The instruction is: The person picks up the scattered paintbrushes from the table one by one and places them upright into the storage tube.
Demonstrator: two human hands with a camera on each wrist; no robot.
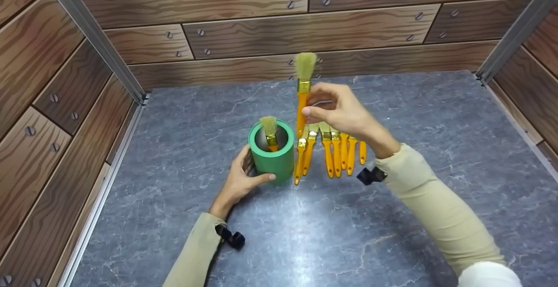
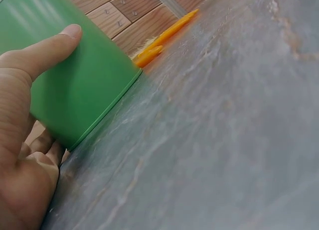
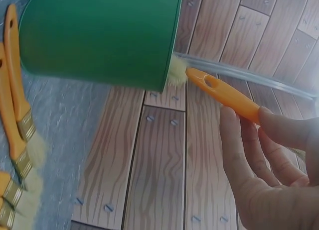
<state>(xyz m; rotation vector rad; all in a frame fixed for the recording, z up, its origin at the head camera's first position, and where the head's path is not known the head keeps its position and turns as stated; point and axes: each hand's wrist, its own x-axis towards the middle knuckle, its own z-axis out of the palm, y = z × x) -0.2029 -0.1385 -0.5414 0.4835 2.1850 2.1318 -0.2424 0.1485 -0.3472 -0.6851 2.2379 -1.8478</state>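
A green cylindrical container (image 1: 274, 165) stands upright on the table, and one paintbrush (image 1: 270, 132) leans in it with its bristles above the rim. My left hand (image 1: 239, 180) grips the container's near left side, thumb across its front. In the left wrist view that thumb lies on the green wall (image 2: 84, 90). My right hand (image 1: 342, 108) pinches another paintbrush (image 1: 302, 99) by its orange handle, bristles up, in the air right of the container. In the right wrist view the handle's holed end (image 3: 219, 93) points toward the container's rim.
Several orange-handled paintbrushes (image 1: 329, 156) lie in a loose row on the grey marbled table (image 1: 174, 217), right of the container. Wood-patterned walls (image 1: 244, 38) and metal corner posts (image 1: 100, 38) enclose the table at the back and sides.
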